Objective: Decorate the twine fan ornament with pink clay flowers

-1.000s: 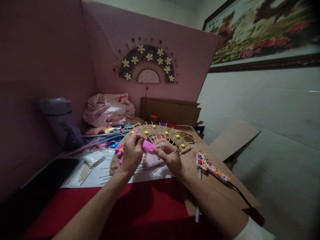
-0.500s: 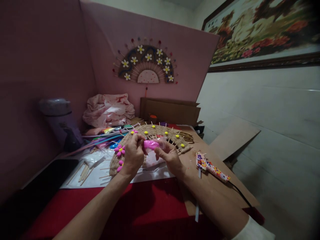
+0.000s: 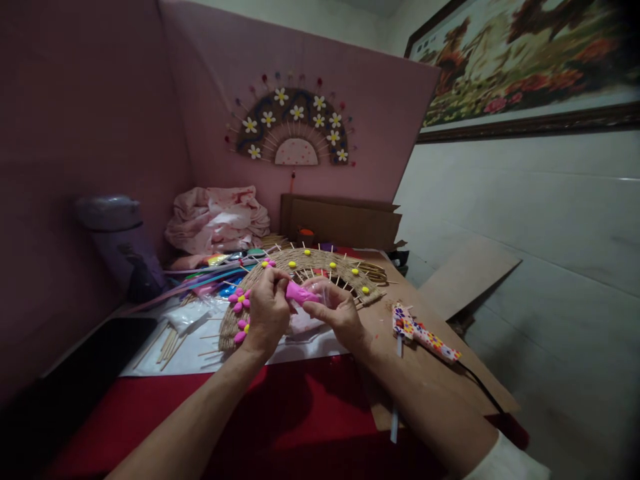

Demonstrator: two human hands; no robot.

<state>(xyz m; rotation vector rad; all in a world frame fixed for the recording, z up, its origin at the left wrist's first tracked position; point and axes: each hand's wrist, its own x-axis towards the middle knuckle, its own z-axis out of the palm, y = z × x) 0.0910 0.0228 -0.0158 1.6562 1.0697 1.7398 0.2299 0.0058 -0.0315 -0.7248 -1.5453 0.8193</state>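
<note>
Between my hands is a lump of bright pink modelling clay [image 3: 300, 293] with clear plastic wrap around its right end. My left hand [image 3: 267, 308] pinches the clay's left end with thumb and fingers. My right hand [image 3: 340, 312] grips the wrapped right end, thumb in front. Below and behind them lies a fan-shaped piece wound in brown twine [image 3: 230, 335], with thin sticks poking out along its edges. Pink clay flowers with yellow centres [image 3: 239, 299] sit on its left part, and single yellow dots [image 3: 333, 266] run along the arc to the right.
A flower-patterned glue gun [image 3: 425, 337] lies on the cardboard at right. On the left are a dark flat panel [image 3: 100, 347], loose sticks [image 3: 171, 347], a plastic bag [image 3: 185, 317] and a purple bottle [image 3: 123, 250]. A finished fan [image 3: 295, 127] hangs on the pink board behind.
The pink clay now tilts down to the right, and my right thumb has shifted slightly left along it. My left hand stays almost in place.
</note>
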